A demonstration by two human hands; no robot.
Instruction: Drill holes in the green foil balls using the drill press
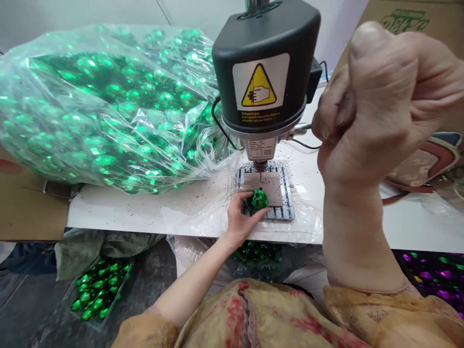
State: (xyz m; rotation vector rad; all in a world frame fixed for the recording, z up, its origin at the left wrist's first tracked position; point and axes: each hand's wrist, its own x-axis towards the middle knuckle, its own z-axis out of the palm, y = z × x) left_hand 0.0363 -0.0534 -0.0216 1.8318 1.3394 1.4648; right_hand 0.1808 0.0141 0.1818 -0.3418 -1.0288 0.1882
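Note:
My left hand (239, 216) pinches a shiny green faceted ball (257, 199) on the brown plate (268, 186) of a small bench drill press (266, 72), just in front of the drill bit (260, 166). My right hand (369, 106) is raised close to the camera at the right, closed in a fist around the press's feed lever, which is mostly hidden inside the fingers; a metal stub (300, 128) of it shows by the machine.
A big clear plastic bag (105, 106) full of green balls lies on the white table (145, 208) at the left. Trays of green balls (97, 290) and purple ones (435, 275) sit below the table. A cardboard box (398, 19) stands behind at the right.

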